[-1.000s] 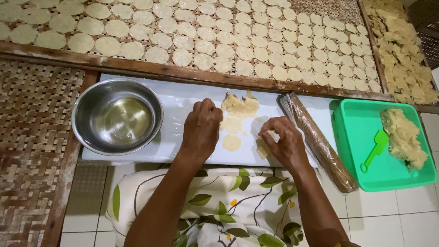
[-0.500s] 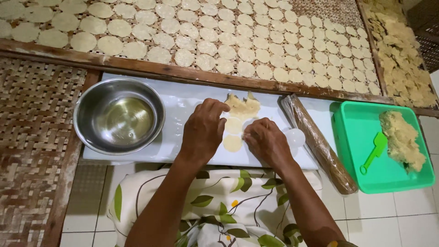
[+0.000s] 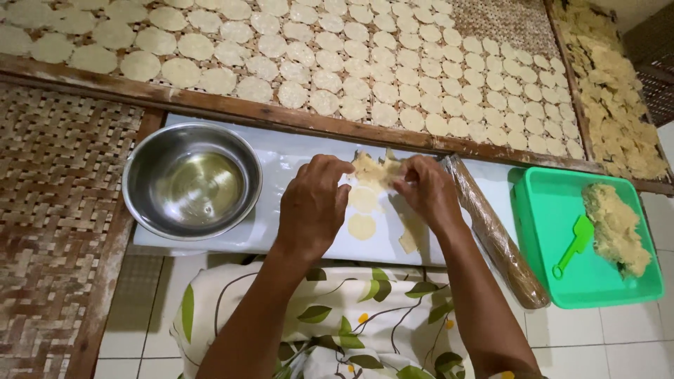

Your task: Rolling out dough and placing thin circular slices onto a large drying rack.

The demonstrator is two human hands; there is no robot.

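Since half a second ago both hands have risen from the white board and drawn together, lifting the ragged sheet of leftover dough that lay flat under them. The left hand (image 3: 314, 203) pinches one edge of the dough scrap (image 3: 372, 170) between thumb and fingertips; the right hand (image 3: 425, 191) pinches the other edge, so each grip is closed on the same pale, torn piece, held just above the board between the two hands.

Directly below the grip, two round cut discs (image 3: 363, 213) of dough lie flat on the white board (image 3: 288, 158), one above the other. Just below the right hand a few thin dough trimmings (image 3: 409, 237) lie on the board too.

To the left of the left hand, near it but not touching, an empty steel bowl (image 3: 191, 180) stands on the board. To the right of the right hand a rolling pin wrapped in clear film (image 3: 495, 235) lies slanted along the board's edge. Beyond it sits a green tray (image 3: 544, 238) holding a lump of dough (image 3: 616, 228) and a small green scraper (image 3: 574, 244).

Past the hands, a woven drying rack (image 3: 491, 17) is covered with rows of round dough discs (image 3: 337, 63). Further right lies a heap of dried chips (image 3: 611, 84). The person's lap, in leaf-print cloth (image 3: 330, 323), is below the board.
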